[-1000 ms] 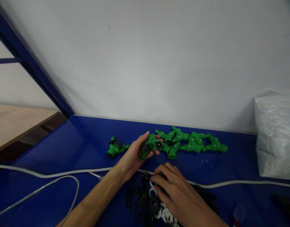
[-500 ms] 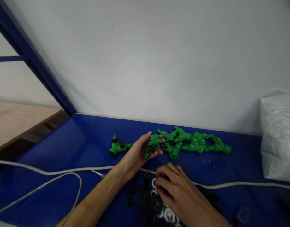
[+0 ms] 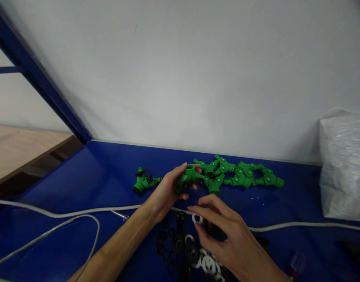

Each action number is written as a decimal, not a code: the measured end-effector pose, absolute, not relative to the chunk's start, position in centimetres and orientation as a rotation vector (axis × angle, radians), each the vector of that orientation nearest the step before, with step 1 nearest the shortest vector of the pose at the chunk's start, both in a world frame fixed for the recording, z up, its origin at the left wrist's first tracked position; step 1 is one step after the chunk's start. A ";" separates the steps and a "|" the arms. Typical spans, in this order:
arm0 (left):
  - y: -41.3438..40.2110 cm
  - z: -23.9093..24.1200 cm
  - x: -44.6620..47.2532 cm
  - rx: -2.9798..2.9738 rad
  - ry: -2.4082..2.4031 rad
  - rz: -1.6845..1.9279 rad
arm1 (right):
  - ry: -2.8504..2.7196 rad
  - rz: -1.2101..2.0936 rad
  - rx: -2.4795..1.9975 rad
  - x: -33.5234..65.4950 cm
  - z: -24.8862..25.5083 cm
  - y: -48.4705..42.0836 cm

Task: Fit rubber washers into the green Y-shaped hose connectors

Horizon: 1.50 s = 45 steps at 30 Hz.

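Note:
My left hand (image 3: 165, 192) is closed around a green Y-shaped hose connector (image 3: 187, 177), held just above the blue table (image 3: 88, 176) with its round opening turned upward. My right hand (image 3: 223, 235) hovers below it, fingers pinched on a small white ring (image 3: 197, 218). Under my right hand lies a pile of black and white rings and washers (image 3: 185, 250). A single green connector with black knobs (image 3: 143, 183) lies to the left of my left hand. Several more green connectors (image 3: 241, 176) lie in a row to the right.
A grey cable (image 3: 65, 215) runs across the table in front of my arms, with a loop at the left. A white plastic bag (image 3: 344, 164) stands at the right edge. A white wall rises behind the table. A blue frame post (image 3: 38, 82) slants at the left.
My right hand has lifted off the pile of rings with a white ring pinched in its fingers. My left hand has turned the green connector so its opening faces up.

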<state>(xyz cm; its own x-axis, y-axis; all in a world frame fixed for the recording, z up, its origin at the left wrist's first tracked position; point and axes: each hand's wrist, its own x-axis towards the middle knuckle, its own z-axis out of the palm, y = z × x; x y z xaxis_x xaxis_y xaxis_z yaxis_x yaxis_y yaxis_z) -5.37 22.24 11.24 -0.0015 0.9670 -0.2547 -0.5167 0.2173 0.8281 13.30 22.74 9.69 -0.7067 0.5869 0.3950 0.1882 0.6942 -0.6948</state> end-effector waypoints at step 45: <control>21.3 10.7 -3.6 1.584 1.192 1.370 | -1.303 1.824 -0.918 13.5 11.2 24.1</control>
<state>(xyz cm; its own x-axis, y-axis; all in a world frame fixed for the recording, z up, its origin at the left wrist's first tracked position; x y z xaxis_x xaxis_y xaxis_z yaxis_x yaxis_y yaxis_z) -3.60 21.26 10.75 0.0099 0.9470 0.3211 0.1873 -0.3172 0.9297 13.45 24.13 11.20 -0.5005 0.8534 -0.1459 -0.1391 -0.2455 -0.9594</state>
